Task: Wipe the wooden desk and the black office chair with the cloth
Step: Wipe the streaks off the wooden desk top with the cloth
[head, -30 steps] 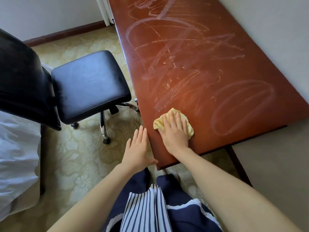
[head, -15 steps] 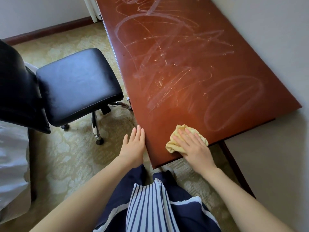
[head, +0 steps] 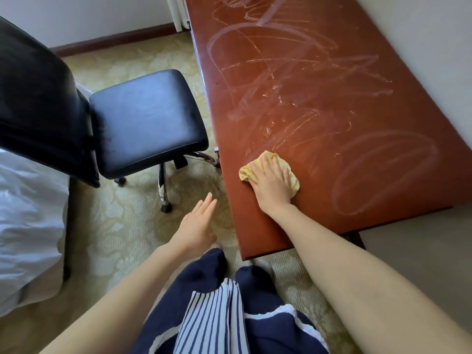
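The reddish wooden desk runs up the right side, its top streaked with pale wipe marks. A crumpled yellow cloth lies near the desk's left edge. My right hand presses flat on it with straight, spread fingers. My left hand hovers over the carpet beside the desk's near left corner, fingers straight, touching nothing. The black office chair stands left of the desk, its seat facing the desk and its backrest at the far left.
A white bed cover fills the lower left. Patterned yellow carpet lies between chair, bed and desk. A pale wall borders the desk's right side. My dark legs and striped apron are at the bottom centre.
My right hand slid the cloth from the desk's near edge forward and to the left. My left hand has come off the desk's edge and drifted left over the carpet.
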